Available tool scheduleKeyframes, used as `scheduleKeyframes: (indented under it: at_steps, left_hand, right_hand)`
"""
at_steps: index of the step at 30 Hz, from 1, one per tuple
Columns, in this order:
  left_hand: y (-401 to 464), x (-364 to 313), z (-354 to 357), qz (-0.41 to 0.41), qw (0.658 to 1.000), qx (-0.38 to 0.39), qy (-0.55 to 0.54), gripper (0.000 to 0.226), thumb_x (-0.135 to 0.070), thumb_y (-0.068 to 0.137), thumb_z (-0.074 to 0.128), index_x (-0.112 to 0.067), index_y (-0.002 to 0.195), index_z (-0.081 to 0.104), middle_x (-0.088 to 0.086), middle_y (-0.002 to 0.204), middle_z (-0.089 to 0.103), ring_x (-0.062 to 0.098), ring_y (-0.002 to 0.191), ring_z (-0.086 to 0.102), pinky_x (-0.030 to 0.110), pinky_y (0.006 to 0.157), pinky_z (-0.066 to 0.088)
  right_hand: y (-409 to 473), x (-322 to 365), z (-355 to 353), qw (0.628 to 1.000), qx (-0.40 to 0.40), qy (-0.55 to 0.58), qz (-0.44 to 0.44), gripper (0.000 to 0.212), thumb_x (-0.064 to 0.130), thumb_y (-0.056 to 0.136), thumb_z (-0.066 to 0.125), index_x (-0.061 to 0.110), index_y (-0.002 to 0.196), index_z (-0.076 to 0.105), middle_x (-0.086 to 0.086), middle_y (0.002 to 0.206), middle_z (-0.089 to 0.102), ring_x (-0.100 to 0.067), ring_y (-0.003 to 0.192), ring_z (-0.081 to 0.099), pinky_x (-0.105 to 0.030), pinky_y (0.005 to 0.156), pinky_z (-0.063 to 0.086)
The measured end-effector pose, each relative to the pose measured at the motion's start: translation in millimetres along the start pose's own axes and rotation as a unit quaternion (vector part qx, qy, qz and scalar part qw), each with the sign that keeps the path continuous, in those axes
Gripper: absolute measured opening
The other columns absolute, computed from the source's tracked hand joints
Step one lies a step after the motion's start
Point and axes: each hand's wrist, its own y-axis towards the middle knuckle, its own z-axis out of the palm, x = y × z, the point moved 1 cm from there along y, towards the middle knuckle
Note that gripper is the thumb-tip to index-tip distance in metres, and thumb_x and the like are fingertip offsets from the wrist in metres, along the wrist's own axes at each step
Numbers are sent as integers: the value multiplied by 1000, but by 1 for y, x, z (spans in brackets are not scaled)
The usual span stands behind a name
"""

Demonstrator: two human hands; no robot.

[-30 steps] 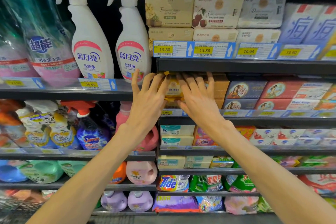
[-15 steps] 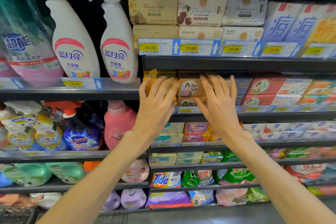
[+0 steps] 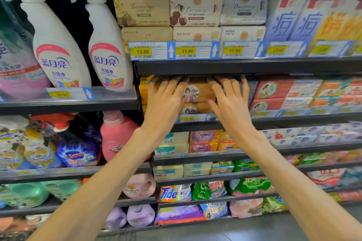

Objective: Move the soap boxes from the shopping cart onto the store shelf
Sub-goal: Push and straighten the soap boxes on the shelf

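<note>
The fingers point(image 3: 172, 86) of the left hand point(image 3: 163, 103) are spread wide and lie flat on the front of the upper tan soap box point(image 3: 197, 92), their tips reaching up under the edge of the shelf above; they grip nothing, only press against the box face. The fingers point(image 3: 229, 86) of the right hand point(image 3: 233, 107) are spread the same way and rest on the right end of that box, so the round picture on its front shows between the two hands. This box sits on a second tan soap box point(image 3: 195, 108), and both stand on the store shelf point(image 3: 293, 118), at its left end, behind a strip of price tags. Yellow boxes point(image 3: 144, 90) stand just left of the stack, touching it as far as one can tell, and red soap boxes point(image 3: 272, 94) stand to the right, beyond the right hand. On the shelf above, cream soap packs point(image 3: 195, 8) sit in two layers over price labels point(image 3: 176, 51) reading 13.80. To the left, two white spray bottles point(image 3: 58, 45) with pink triggers stand on a neighbouring shelf. Both bare forearms reach up from the lower corners toward the stack. The shopping cart does not show clearly.
</note>
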Motion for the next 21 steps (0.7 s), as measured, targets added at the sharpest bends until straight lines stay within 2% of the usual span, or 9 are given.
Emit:
scheduleKeyframes:
  at_steps: [4,8,11,17,21]
  left_hand:
    - [0,-1,1,-4,1000,7,-3,47,-35,98,50,-20,143,47,2,140,54,25,126,50,48,111,28]
    - [1,-3,3,-15,1000,9,4,49,-31,97,60,-20,143,47,2,140,55,25,129,48,46,111,28]
    - [-1,-2,-1,-20,1000,16,-6,50,-37,100,54,-21,146,44,2,139,54,24,129,48,46,113,27]
    - [-17,-2,-8,-4,999,41,10,73,-44,91,63,-21,153,31,3,147,45,26,140,38,52,121,15]
    - [-14,-2,-7,-15,998,50,20,76,-44,88,68,-22,152,32,2,146,46,26,141,37,54,121,12]
  right_hand:
    - [0,-1,1,1000,-1,-2,1,49,31,90,67,14,133,51,-12,124,55,-32,121,47,-57,119,18]
    - [1,0,1,1000,-3,3,1,51,30,88,69,13,133,52,-12,124,56,-32,120,48,-57,119,18]
    - [-1,2,-1,1000,2,8,2,55,32,89,67,14,138,49,-12,128,55,-31,125,47,-57,119,17]
    - [-16,5,-2,999,24,16,-18,70,42,91,62,14,149,36,-13,148,42,-30,144,32,-60,118,15]
    - [-12,6,1,1000,24,16,-8,73,38,86,71,14,147,38,-13,148,42,-31,145,30,-60,119,14]
